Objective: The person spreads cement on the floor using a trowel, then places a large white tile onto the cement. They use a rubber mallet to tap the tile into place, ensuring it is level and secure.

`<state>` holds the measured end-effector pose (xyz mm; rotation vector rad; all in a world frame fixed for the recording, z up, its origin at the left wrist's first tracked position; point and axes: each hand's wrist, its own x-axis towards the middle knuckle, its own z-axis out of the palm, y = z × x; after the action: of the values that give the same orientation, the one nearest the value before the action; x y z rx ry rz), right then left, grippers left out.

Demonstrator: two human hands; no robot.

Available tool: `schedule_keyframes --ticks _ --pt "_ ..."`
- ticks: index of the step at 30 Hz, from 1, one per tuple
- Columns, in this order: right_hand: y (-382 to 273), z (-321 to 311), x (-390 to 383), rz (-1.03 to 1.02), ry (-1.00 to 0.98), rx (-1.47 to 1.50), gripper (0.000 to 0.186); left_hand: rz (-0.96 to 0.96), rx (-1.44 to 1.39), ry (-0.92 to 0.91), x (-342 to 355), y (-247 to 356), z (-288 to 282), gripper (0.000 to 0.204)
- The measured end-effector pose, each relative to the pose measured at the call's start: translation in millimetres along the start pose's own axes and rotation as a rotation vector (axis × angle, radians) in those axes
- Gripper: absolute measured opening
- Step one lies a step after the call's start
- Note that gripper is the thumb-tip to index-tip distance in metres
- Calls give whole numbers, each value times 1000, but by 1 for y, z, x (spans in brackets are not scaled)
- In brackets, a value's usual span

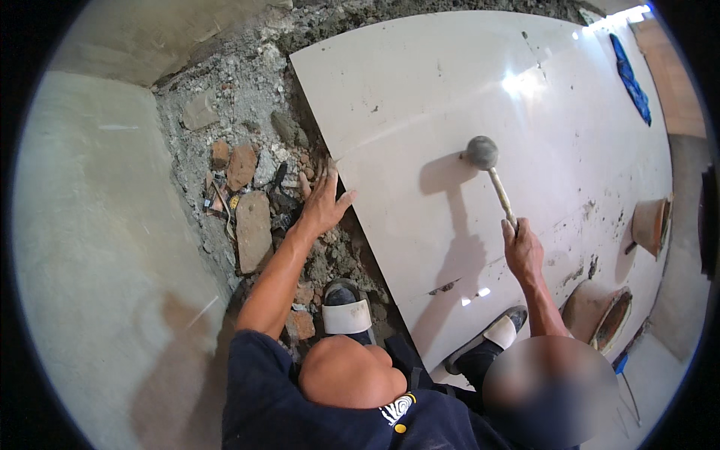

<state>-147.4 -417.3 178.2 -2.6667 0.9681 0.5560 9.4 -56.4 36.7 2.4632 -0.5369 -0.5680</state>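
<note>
My right hand (523, 251) is closed around the light handle of a mallet (482, 153). Its round, dark grey head is over the glossy white tiles (397, 97), casting a shadow to its left; whether it touches them I cannot tell. My left hand (324, 202) lies with spread fingers at the left edge of the tiled surface, its fingertips by the tile edge and the rubble strip beside it. Nothing shows in that hand. Dark mortar spots and smears dot the tiles.
Left of the tiles runs a strip of grey rubble (262, 75) with broken bricks (255, 232), below a plastered wall (97, 195). Two brownish containers (649, 225) stand at the right. A crumpled blue item (630, 79) lies far right. My sandalled feet (348, 311) straddle the tile edge.
</note>
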Motion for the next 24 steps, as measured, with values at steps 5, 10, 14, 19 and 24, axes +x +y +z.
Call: schedule_keyframes --ticks 5,10,14,19,24 --pt "-15 1 18 -122 114 -15 38 -28 3 -69 0 2 -4 87" --pt "-14 5 20 -81 89 -94 34 -39 37 -96 1 9 -13 84" --pt "-2 -5 3 -84 58 -49 37 -121 46 -195 3 13 -16 85" --pt "34 -24 -18 -117 22 -54 36 -116 145 -108 0 9 -9 79" --pt "79 -34 -34 -113 -34 -90 34 -287 10 -159 -2 -10 5 82"
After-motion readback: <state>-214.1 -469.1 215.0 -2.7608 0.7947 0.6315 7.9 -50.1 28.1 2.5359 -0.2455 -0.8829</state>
